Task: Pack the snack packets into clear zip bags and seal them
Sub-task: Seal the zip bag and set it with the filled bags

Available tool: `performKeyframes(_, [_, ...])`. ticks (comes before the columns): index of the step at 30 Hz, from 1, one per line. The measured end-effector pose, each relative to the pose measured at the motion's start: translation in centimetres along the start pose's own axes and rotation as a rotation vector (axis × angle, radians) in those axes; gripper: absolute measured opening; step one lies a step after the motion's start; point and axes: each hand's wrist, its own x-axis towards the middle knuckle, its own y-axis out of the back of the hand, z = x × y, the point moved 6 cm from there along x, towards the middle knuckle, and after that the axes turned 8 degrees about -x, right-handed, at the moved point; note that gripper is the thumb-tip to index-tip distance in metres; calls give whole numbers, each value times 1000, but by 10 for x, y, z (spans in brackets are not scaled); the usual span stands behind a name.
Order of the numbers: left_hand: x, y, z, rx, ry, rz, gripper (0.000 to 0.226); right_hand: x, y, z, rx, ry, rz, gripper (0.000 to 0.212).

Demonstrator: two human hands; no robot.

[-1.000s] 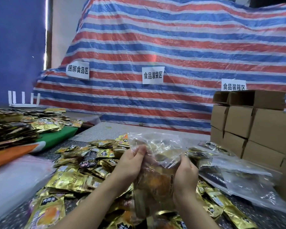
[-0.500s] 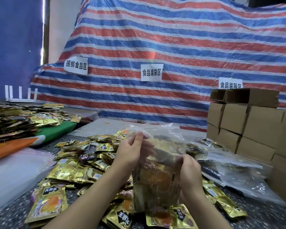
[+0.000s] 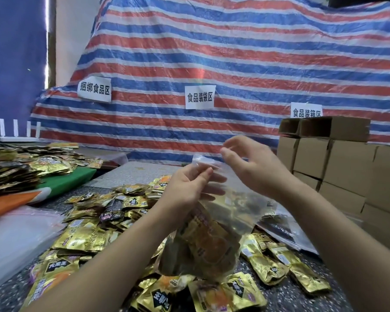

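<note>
Now, line by line:
Left hand (image 3: pixel 187 188): pinching the upper edge of the clear zip bag (image 3: pixel 214 224), its grip closed on the plastic.
Right hand (image 3: pixel 254 167): hovering just above the bag's mouth, fingers loose, gripping nothing.
Zip bag: hanging upright between both hands, filled with gold snack packets.
Loose packets (image 3: pixel 86 237): lying heaped on the speckled counter (image 3: pixel 288 296).
Cardboard boxes (image 3: pixel 338 167): sitting stacked at right.

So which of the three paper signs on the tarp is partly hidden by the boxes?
The rightmost sign: its lower edge is cut off by the cardboard boxes. The left sign and middle sign show whole.
</note>
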Motion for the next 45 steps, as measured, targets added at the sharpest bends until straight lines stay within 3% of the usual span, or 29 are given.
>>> performKeyframes(2, [1, -1, 4, 16, -27, 3, 17, 9, -7, -8, -63, 9, -221, 29])
performKeyframes(5, [4, 1, 10, 36, -56, 58, 12, 14, -12, -12, -146, 43, -319, 32])
performKeyframes(9, [6, 5, 23, 58, -89, 72, 9, 17, -4, -7, -12, 36, -255, 18])
performKeyframes(14, [9, 15, 48, 120, -175, 101, 21, 17, 1, -5, 87, 42, -185, 18])
performKeyframes(18, [10, 24, 54, 122, -195, 146, 19, 19, 7, -5, 90, 39, -166, 19])
performKeyframes(33, [17, -2, 54, 355, -219, 66, 20, 20, 19, -18, 21, 24, -151, 18])
performKeyframes(45, [17, -6, 63, 409, -214, 40, 20, 17, 15, -14, 134, -80, -117, 17])
